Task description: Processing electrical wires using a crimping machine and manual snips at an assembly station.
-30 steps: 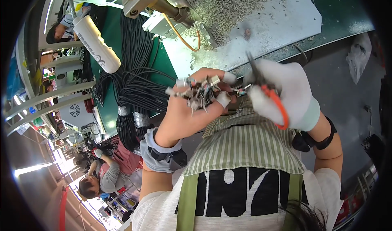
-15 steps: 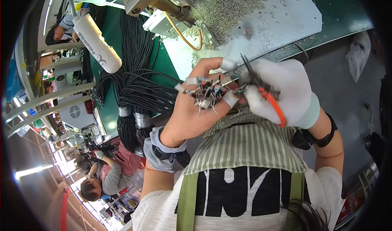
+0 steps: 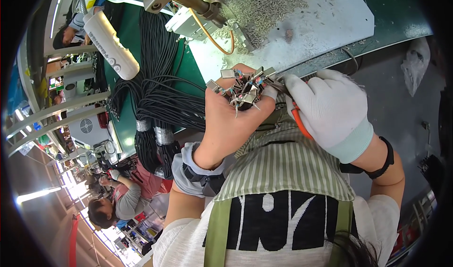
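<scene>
1. The left hand (image 3: 231, 120) is raised palm-up over the striped apron (image 3: 283, 168), its grip curled round a bunch of small metal connectors (image 3: 245, 90) with coloured wire ends.
2. The right hand (image 3: 328, 111), in a white glove, is just beside that bunch, its grip closed round pliers with an orange handle (image 3: 298, 120); the tool's tip touches the connectors.
3. Beyond the hands lies the counter (image 3: 325, 26), its pale sheet strewn with small metal bits (image 3: 264, 7).
4. Bundles of black cables (image 3: 158, 92) lie on the green part of the counter to the left, near a white bottle (image 3: 111, 42).
</scene>
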Demonstrator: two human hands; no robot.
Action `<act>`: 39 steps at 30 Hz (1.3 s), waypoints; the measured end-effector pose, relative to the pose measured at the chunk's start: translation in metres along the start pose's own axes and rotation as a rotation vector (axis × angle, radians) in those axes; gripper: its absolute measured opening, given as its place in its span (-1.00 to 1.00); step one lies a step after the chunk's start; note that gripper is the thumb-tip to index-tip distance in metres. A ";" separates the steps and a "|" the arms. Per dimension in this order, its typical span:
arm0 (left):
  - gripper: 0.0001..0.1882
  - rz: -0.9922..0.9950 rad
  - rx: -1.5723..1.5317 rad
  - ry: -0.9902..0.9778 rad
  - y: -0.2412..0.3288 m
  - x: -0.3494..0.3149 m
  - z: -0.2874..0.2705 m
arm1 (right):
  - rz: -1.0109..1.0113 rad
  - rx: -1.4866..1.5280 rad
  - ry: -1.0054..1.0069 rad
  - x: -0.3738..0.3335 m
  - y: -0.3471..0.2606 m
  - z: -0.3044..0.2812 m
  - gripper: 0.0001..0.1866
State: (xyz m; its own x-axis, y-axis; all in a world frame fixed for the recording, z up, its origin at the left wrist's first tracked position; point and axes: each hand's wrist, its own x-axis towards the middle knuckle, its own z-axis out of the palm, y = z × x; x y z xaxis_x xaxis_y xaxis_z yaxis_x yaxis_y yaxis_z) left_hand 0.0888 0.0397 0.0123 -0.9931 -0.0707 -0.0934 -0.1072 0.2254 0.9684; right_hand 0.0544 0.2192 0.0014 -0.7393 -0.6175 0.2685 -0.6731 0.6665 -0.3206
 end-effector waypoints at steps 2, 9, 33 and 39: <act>-0.79 -0.015 -0.017 0.001 -0.001 0.001 0.002 | 0.008 0.001 -0.007 -0.001 0.004 0.000 -0.79; -0.73 0.278 0.070 0.132 -0.006 0.002 0.008 | 0.187 0.778 -0.125 0.005 0.004 -0.003 -0.86; -0.77 0.071 -0.011 0.100 -0.003 -0.004 -0.005 | -0.031 0.439 0.277 0.010 0.000 0.009 -0.85; -0.82 0.145 0.219 0.086 0.000 -0.007 -0.002 | 0.058 0.419 0.065 0.009 0.002 0.003 -0.87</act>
State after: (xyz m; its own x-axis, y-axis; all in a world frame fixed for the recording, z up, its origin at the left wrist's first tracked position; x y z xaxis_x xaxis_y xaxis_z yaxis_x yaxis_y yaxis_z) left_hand 0.0953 0.0388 0.0138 -0.9922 -0.1023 0.0718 0.0191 0.4435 0.8961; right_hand 0.0463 0.2132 0.0003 -0.7846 -0.5470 0.2917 -0.5743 0.4641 -0.6744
